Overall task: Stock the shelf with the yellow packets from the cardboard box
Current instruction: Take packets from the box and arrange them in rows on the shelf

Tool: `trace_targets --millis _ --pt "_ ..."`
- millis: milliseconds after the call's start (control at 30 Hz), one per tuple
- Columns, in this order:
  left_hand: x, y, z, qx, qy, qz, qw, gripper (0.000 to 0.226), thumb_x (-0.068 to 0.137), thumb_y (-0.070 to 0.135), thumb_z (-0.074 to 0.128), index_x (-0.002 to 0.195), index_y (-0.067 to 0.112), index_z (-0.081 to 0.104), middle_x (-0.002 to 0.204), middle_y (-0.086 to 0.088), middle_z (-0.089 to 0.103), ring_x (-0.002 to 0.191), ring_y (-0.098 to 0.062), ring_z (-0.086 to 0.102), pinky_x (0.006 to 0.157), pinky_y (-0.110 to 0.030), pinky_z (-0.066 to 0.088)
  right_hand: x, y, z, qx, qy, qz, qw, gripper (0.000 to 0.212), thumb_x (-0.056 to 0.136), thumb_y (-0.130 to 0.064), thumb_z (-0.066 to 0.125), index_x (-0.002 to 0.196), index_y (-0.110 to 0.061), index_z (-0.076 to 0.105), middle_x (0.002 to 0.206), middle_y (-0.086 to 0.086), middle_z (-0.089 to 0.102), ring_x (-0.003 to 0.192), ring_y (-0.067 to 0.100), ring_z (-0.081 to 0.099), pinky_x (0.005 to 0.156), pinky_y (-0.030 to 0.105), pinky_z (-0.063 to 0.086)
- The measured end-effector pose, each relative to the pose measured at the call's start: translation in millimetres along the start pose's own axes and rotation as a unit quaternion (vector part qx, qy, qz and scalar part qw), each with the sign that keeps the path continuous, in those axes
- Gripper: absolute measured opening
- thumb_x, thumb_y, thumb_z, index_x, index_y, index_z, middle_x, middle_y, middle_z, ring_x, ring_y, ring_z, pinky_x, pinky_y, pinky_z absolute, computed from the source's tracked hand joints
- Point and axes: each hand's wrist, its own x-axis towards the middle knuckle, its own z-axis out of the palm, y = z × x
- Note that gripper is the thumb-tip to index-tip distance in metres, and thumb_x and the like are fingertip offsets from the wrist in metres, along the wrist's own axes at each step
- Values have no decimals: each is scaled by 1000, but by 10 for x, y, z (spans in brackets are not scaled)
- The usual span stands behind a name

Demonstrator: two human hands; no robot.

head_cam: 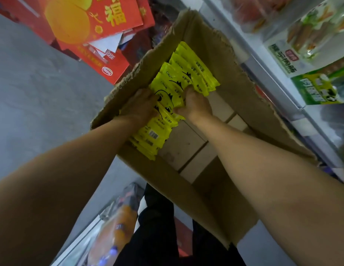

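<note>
An open cardboard box stands on the floor in front of me. Several yellow packets with black print lie in a row along its left inner wall. My left hand presses against the left side of a bunch of these packets. My right hand grips the same bunch from the right, fingers curled around the packet edges. The packets between my hands sit inside the box, near its middle. The right half of the box floor is bare.
A white shelf with green and white snack packs runs along the right. Red gift boxes are piled at the upper left on the grey floor. Bottles of orange drink lie below, beside my dark trousers.
</note>
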Motion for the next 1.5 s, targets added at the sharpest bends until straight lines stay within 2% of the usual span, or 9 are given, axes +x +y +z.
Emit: trace_targets --millis 333,500,667,800,933,1100,1233,1333,1500 --pt "-14 81 46 12 82 -11 997 24 87 20 62 111 15 62 128 -9 48 128 -29 35 97 -36 37 -87 109 98 124 60 26 990 18 86 -25 68 100 -14 66 101 9 66 96 30 62 72 32 45" --pt "-94 108 -40 12 89 51 995 13 79 25 68 88 15 67 111 -6 59 124 -29 38 99 -35 29 -343 332 -37 149 51 32 987 11 95 -26 56 99 -18 49 88 11 57 85 29 54 70 35 41" --pt "-261 273 -281 -30 65 77 994 17 81 27 72 88 16 60 102 -7 65 112 -28 53 108 -36 27 -673 523 -300 174 91 35 980 29 101 -25 48 128 -18 50 125 14 61 117 34 55 95 43 45" --pt "-543 477 -488 -31 25 61 997 22 91 39 61 99 19 55 89 -7 64 86 -28 59 72 -37 45 -971 608 -567 161 126 37 978 27 101 -22 49 126 -14 53 122 13 64 114 34 57 91 39 45" --pt "-876 732 -707 -14 3 80 997 23 97 39 51 98 17 49 86 -8 63 88 -31 61 67 -35 39 -1368 647 -861 195 167 15 966 26 97 -26 58 118 -11 61 112 10 68 103 28 62 85 36 47" --pt "-1339 1103 -962 -91 37 111 989 28 100 33 48 100 5 49 87 -13 63 87 -34 61 68 -41 44 -1944 912 -1252 336 159 23 928 43 78 -37 82 110 -13 67 103 1 73 90 15 70 83 37 58" --pt "-1648 1554 -1109 -166 69 91 979 31 93 43 58 89 13 49 66 0 51 70 -26 54 57 -34 33 -2494 1279 -1542 408 160 9 899 38 73 -28 86 102 -14 65 97 -2 71 81 8 67 64 17 52" --pt "-1978 2109 -1179 -263 44 83 960 47 69 57 72 87 19 51 60 11 47 60 -8 45 52 -28 31 -2954 1694 -1675 470 178 5 865 35 71 -26 87 98 -21 65 102 0 72 87 16 71 76 31 57" --pt "-2471 3222 -948 -296 -30 149 943 43 70 23 86 99 10 57 89 -6 72 79 -19 69 63 -30 54 -3945 2511 -1790 606 209 -23 767 41 78 -12 79 114 -4 62 107 13 73 89 26 72 84 44 58"
